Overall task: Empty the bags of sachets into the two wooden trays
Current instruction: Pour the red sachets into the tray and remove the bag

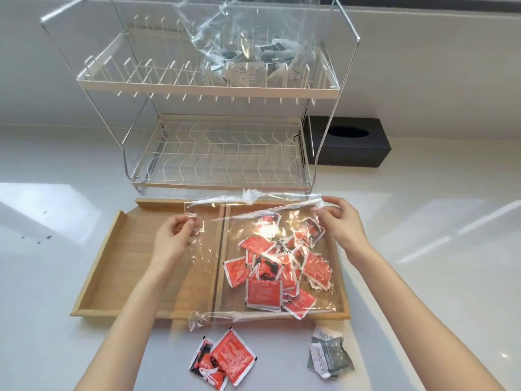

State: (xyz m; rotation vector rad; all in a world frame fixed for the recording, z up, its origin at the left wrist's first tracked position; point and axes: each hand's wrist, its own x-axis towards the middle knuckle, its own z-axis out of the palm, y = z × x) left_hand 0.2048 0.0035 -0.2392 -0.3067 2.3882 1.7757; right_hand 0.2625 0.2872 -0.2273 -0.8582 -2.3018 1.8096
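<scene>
Two red packets (224,359) lie closest, on the white counter (423,277), with a grey packet (328,352) off at their three o'clock. Just past them, the left hand (172,238) pinches one top corner of a clear bag (253,263), and the right hand (342,222) pinches the other top corner. The bag holds a heap of red packets (279,269) and hangs over the right wooden tray (342,292). The left wooden tray (112,263) sits touching it, at nine o'clock. At twelve o'clock stands a wire rack (220,153). On its top shelf sits another clear bag (248,49) of grey packets. A black box (349,145) rests at the rack's three o'clock.
</scene>
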